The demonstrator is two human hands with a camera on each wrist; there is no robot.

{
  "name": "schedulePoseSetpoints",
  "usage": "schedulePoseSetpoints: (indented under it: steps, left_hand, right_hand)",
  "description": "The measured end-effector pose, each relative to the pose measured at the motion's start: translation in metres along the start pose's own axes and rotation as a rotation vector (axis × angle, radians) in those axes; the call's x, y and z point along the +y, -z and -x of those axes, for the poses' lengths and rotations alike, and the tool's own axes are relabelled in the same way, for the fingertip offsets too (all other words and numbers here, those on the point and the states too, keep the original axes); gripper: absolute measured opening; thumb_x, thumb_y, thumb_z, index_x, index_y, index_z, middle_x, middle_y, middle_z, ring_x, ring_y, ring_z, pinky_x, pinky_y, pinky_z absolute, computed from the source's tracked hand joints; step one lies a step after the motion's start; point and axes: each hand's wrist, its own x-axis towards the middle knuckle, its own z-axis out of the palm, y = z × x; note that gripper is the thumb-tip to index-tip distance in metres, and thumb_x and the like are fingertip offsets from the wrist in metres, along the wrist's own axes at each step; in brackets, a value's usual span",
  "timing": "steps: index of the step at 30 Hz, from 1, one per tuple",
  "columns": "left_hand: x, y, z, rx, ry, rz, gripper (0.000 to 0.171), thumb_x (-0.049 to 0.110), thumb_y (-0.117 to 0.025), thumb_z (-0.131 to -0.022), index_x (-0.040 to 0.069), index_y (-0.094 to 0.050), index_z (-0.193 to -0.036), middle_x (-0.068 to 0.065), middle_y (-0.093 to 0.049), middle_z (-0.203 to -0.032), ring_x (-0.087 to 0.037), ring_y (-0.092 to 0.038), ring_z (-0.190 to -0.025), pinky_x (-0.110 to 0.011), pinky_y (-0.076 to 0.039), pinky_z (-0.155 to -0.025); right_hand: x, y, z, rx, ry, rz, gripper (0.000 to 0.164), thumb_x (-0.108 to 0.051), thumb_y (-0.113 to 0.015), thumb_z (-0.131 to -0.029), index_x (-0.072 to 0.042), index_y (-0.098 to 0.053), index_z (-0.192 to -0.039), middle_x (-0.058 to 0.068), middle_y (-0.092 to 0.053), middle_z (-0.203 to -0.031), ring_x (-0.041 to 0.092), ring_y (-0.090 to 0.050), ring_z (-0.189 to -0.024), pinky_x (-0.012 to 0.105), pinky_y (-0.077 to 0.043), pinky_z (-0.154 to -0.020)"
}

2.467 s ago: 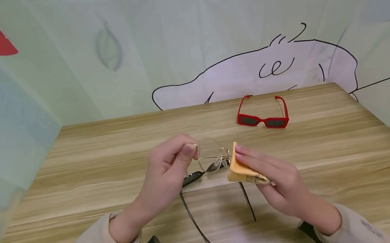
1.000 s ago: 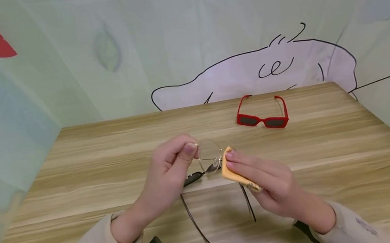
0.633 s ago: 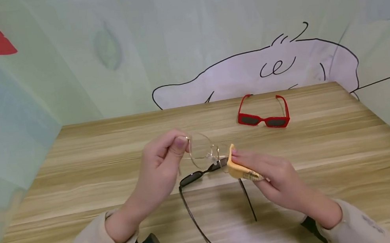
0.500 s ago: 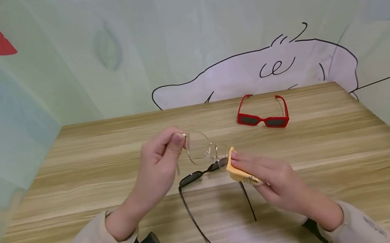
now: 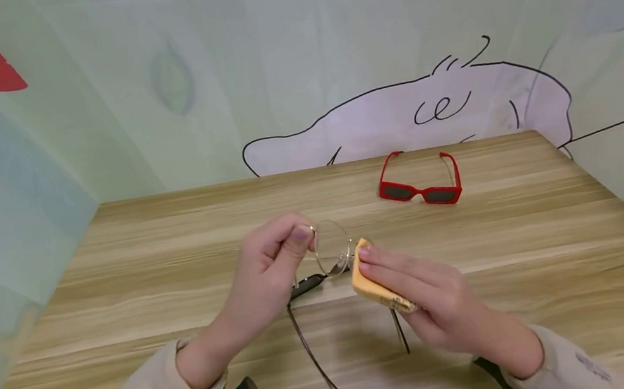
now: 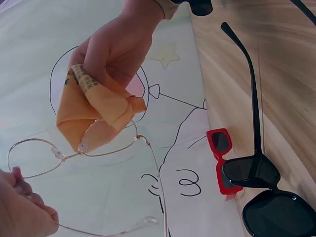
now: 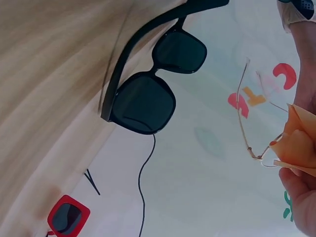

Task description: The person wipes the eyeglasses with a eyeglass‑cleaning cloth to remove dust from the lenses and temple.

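Note:
My left hand (image 5: 271, 271) pinches thin gold-rimmed eyeglasses (image 5: 319, 260) at one end of the frame, beside a round clear lens. A folded orange cleaning cloth (image 5: 375, 283) is held in my right hand (image 5: 436, 292). In the left wrist view the cloth (image 6: 94, 106) wraps the other lens of the eyeglasses (image 6: 111, 152), and the nose pads and both temples show. From the right wrist the cloth (image 7: 301, 143) is seen gripped round that lens, which it mostly hides. Both hands are raised above the table.
Black sunglasses (image 5: 306, 286) lie with temples spread on the wooden table (image 5: 154, 268), below the hands and partly hidden by them. Farther back, red-framed sunglasses (image 5: 420, 193) rest near the table's rear edge. A printed cloth backdrop (image 5: 275, 65) stands behind and at both sides.
About half a second ago the cloth sat at the far lens's outer part; now it covers that lens up to the bridge. The left hand has shifted slightly right and down with the eyeglasses.

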Motion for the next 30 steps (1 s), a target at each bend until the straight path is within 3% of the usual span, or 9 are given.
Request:
schedulePoseSetpoints:
  steps: [8, 20, 25, 30]
  left_hand:
    - [0.0, 0.0, 0.001, -0.002, -0.098, 0.004, 0.022, -0.004, -0.045, -0.095, 0.004, -0.052, -0.076, -0.001, -0.042, -0.066, -0.012, -0.035, -0.056, -0.027, -0.032, -0.05]
    - [0.002, 0.005, -0.002, 0.114, -0.081, 0.061, 0.028, 0.017, -0.044, -0.098, -0.001, -0.051, -0.077, -0.003, -0.042, -0.067, -0.014, -0.034, -0.061, -0.026, -0.031, -0.058]
    - [0.003, 0.003, -0.002, 0.148, -0.06, 0.097, 0.031, 0.018, -0.042, -0.099, -0.001, -0.05, -0.076, -0.001, -0.045, -0.07, -0.015, -0.038, -0.065, -0.027, -0.033, -0.061]
    - [0.005, -0.002, -0.002, 0.158, 0.023, 0.242, 0.036, 0.021, -0.042, -0.099, -0.006, -0.045, -0.076, -0.001, -0.041, -0.072, -0.015, -0.036, -0.067, -0.026, -0.033, -0.062]
  right_hand:
    - [0.003, 0.002, 0.004, 0.002, -0.14, -0.004, 0.029, -0.008, -0.043, -0.097, 0.007, -0.061, -0.115, 0.018, -0.06, -0.12, 0.023, -0.057, -0.112, 0.028, -0.042, -0.094]
    - [0.006, 0.004, 0.015, -0.04, -0.208, 0.032, 0.032, -0.01, -0.041, -0.097, 0.004, -0.06, -0.118, 0.017, -0.06, -0.12, 0.021, -0.056, -0.114, 0.026, -0.041, -0.096]
    - [0.004, 0.003, 0.012, -0.01, -0.194, 0.052, 0.031, -0.014, -0.049, -0.096, 0.006, -0.059, -0.118, 0.017, -0.059, -0.121, 0.022, -0.055, -0.114, 0.026, -0.042, -0.094]
    - [0.003, -0.002, 0.003, 0.096, -0.07, 0.152, 0.029, -0.014, -0.057, -0.093, 0.011, -0.062, -0.109, 0.021, -0.062, -0.114, 0.024, -0.058, -0.111, 0.028, -0.045, -0.091]
